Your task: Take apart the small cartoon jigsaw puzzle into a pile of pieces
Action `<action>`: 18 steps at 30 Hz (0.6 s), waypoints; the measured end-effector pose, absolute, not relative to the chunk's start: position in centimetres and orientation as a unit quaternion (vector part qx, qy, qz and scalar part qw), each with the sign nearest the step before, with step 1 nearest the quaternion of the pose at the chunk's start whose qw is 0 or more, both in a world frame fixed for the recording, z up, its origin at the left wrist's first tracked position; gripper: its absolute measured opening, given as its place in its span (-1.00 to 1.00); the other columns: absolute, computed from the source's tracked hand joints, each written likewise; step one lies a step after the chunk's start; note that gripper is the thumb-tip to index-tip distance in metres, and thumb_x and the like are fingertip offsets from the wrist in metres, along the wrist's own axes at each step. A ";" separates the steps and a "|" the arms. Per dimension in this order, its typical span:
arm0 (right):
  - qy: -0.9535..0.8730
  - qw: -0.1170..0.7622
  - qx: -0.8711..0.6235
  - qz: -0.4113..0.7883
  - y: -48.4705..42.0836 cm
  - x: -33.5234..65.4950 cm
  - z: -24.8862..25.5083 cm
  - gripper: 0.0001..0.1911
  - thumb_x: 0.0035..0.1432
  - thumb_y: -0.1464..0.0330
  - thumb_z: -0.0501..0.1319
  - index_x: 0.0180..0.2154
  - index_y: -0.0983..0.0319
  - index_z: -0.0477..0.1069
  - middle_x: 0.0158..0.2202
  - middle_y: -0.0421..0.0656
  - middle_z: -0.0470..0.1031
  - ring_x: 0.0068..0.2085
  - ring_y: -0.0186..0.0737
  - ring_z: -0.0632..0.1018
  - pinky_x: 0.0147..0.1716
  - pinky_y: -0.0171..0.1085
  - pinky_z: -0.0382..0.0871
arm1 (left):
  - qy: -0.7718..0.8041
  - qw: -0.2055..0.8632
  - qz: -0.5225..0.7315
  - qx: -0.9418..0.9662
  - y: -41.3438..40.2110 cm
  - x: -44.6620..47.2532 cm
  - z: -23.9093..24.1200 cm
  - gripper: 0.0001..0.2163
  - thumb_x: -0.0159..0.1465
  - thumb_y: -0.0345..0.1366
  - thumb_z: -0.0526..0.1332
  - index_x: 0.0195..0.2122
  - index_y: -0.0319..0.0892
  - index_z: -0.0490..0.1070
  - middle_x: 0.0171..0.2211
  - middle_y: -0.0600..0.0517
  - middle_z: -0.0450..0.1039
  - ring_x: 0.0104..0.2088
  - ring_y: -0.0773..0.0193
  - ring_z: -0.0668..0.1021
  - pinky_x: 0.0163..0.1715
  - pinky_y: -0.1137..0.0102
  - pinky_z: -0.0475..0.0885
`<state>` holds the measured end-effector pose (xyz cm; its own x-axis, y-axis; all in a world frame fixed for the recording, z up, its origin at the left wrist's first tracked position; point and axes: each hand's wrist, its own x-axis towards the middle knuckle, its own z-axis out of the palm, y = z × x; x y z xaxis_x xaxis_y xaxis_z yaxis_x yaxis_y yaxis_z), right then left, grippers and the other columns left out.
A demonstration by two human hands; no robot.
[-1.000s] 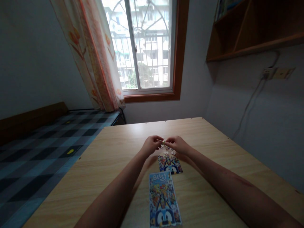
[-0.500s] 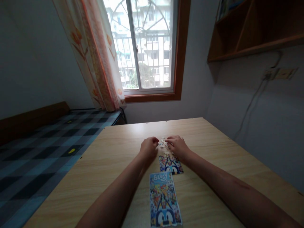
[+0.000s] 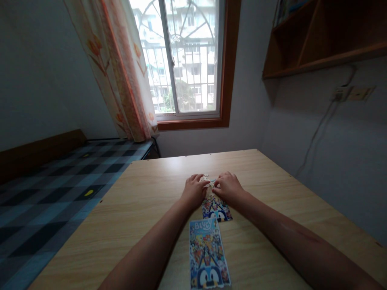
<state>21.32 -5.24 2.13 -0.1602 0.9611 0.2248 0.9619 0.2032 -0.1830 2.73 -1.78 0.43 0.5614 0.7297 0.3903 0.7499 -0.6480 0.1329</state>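
A partly assembled jigsaw puzzle lies on the wooden table, its lower part showing a blue cartoon dog's face. Loose puzzle pieces lie just beyond it, between my hands. My left hand reaches over the puzzle's left upper side, fingers apart and touching the pieces there. On the other side, the thumb and fingers of my right hand come together at the puzzle's upper right, around what looks like a small piece. Nearer to me is a printed picture sheet with the same dog and the word "Bluey".
The light wooden table reaches to the wall under the window. A bed with a checked cover stands along the left. At the upper right hang a wooden shelf and, below it, a wall socket with a cable.
My left hand has moved right, over the pieces, and its fingers have spread. My right hand's fingers have drawn in from the loose pieces to the puzzle's upper edge. The sheet stays put.
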 end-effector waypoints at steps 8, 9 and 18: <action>-0.757 0.199 -0.620 0.062 -5.0 21.7 2.1 -0.77 0.07 0.24 0.29 -0.21 0.09 0.62 -0.25 -0.16 0.59 -0.13 -0.17 0.49 -0.15 -0.30 0.22 | -0.385 0.029 -0.207 -0.899 -1.5 2.9 -0.3 -0.72 0.32 -0.29 0.18 0.00 0.05 0.56 0.19 -0.09 0.37 0.20 -0.02 0.36 0.19 -0.01 0.28; -0.756 0.213 -0.615 0.070 -5.0 21.7 2.0 -0.78 0.06 0.26 0.30 -0.22 0.09 0.62 -0.26 -0.18 0.60 -0.15 -0.19 0.50 -0.16 -0.31 0.23 | -0.381 0.028 -0.210 -0.900 -1.5 2.9 -0.4 -0.74 0.32 -0.28 0.18 -0.02 0.04 0.57 0.19 -0.08 0.38 0.20 -0.02 0.36 0.19 0.00 0.28; -0.759 0.273 -0.552 0.213 -3.0 23.4 0.9 -0.79 0.07 0.42 0.23 -0.28 0.23 0.63 -0.31 -0.15 0.63 -0.28 -0.27 0.58 -0.28 -0.38 0.31 | -0.385 0.013 -0.218 -0.897 -1.6 2.9 0.3 -0.85 0.28 -0.28 0.24 -0.20 -0.07 0.61 0.16 -0.09 0.40 0.18 0.01 0.37 0.21 0.06 0.28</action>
<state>23.39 -3.00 0.91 -0.2411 0.9539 0.1789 0.7220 0.2995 -0.6237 2.90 -1.60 0.25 0.6078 0.6857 0.4005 0.6966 -0.7025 0.1455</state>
